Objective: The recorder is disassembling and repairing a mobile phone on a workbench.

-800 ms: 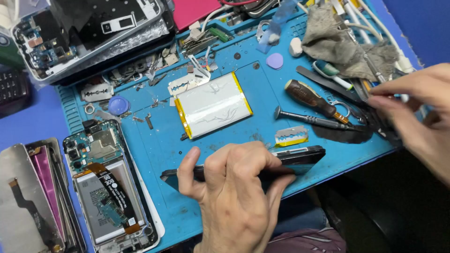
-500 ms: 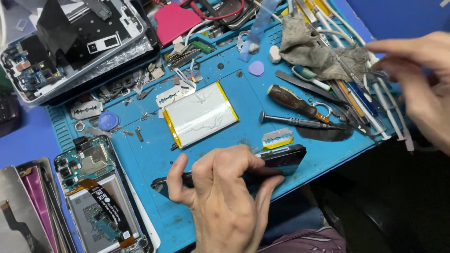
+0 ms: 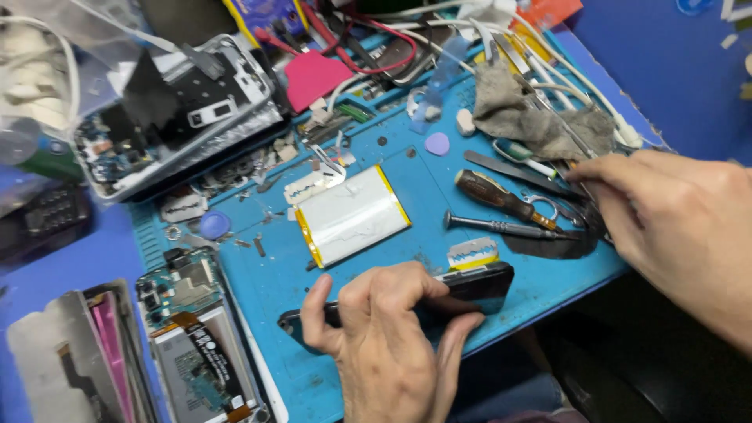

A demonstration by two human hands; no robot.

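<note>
My left hand (image 3: pixel 388 329) grips a black phone body (image 3: pixel 479 286) lying along the near edge of the blue work mat (image 3: pixel 407 168). My right hand (image 3: pixel 670 211) reaches over the tools at the mat's right side, its fingertips touching metal tweezers (image 3: pixel 576 200); whether it grips them is unclear. A white battery with a yellow edge (image 3: pixel 352 213) lies flat in the middle of the mat. A brown-handled screwdriver (image 3: pixel 501 197) and a thin metal tool (image 3: pixel 501 228) lie between the battery and my right hand.
An opened phone with a bare circuit board (image 3: pixel 200 352) lies at the near left. A dismantled phone frame (image 3: pixel 176 110) sits at the far left. A grey cloth (image 3: pixel 533 113), white cables (image 3: pixel 548 63), a razor blade (image 3: pixel 472 253) and a lilac pick (image 3: pixel 437 143) are scattered around.
My right hand has come down and left from the far right onto the tools. My left hand keeps hold of the black phone body.
</note>
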